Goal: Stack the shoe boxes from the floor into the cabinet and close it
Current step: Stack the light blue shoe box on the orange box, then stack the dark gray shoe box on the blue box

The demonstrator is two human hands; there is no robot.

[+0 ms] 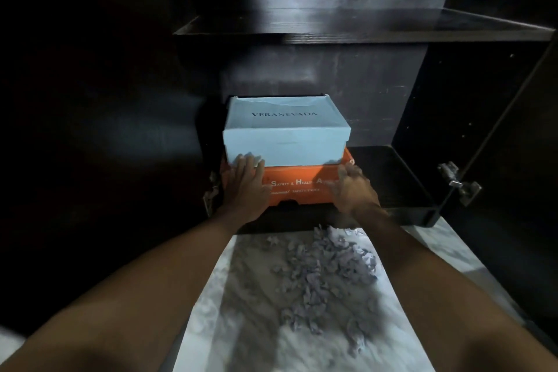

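Observation:
A light blue shoe box (287, 130) lies on top of an orange shoe box (305, 181) at the left of the dark cabinet's bottom shelf (389, 178). My left hand (246, 183) lies flat on the front left of the orange box, its fingertips touching the blue box's lower edge. My right hand (351, 187) rests with spread fingers on the orange box's front right corner. Both cabinet doors stand open.
An upper shelf (347, 29) spans the cabinet above the boxes. Door hinges show at the right (457, 183) and the lower left (211, 193). The right part of the bottom shelf holds nothing. A heap of grey paper scraps (326, 275) lies on the marble floor before the cabinet.

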